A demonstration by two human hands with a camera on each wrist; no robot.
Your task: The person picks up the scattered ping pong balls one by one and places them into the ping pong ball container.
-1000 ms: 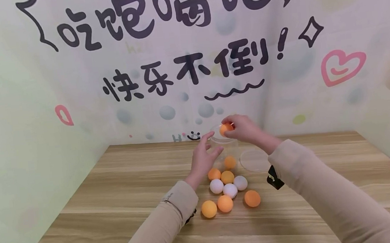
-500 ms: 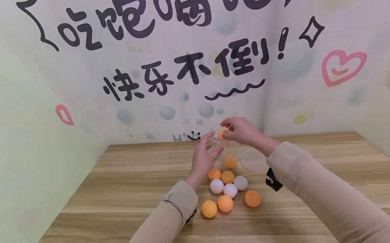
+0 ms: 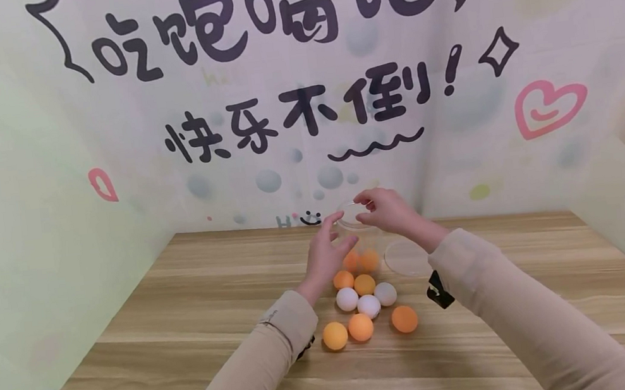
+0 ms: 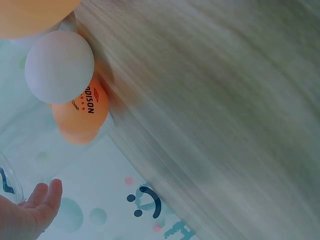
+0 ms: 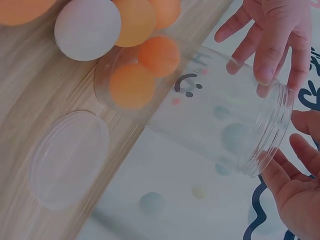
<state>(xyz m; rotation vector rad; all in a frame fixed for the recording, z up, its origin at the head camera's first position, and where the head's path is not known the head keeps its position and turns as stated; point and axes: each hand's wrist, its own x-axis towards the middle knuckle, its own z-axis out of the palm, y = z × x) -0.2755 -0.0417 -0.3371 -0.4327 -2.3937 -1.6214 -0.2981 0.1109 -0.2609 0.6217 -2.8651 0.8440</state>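
A clear plastic jar (image 5: 200, 115) stands upright on the table, with two orange ping-pong balls (image 5: 132, 86) at its bottom. My left hand (image 3: 325, 260) holds the jar loosely near its rim, thumb in front and fingertips round the side. Over the jar's mouth hovers my right hand (image 3: 387, 209), thumb and fingers parted with nothing between them. Several orange ping-pong balls (image 3: 361, 327) and three white ping-pong balls (image 3: 369, 306) lie in front of the jar. One orange ball (image 4: 82, 110) bears printed lettering.
A clear round lid (image 5: 70, 160) lies flat on the wooden table (image 3: 190, 335), to the right of the jar. Behind the table's back edge hangs a printed cloth (image 3: 265, 181) with large black characters.
My right hand has let go of an orange ping-pong ball over the jar's mouth. That ball now rests inside, beside the other orange one. My left hand has stayed in place.
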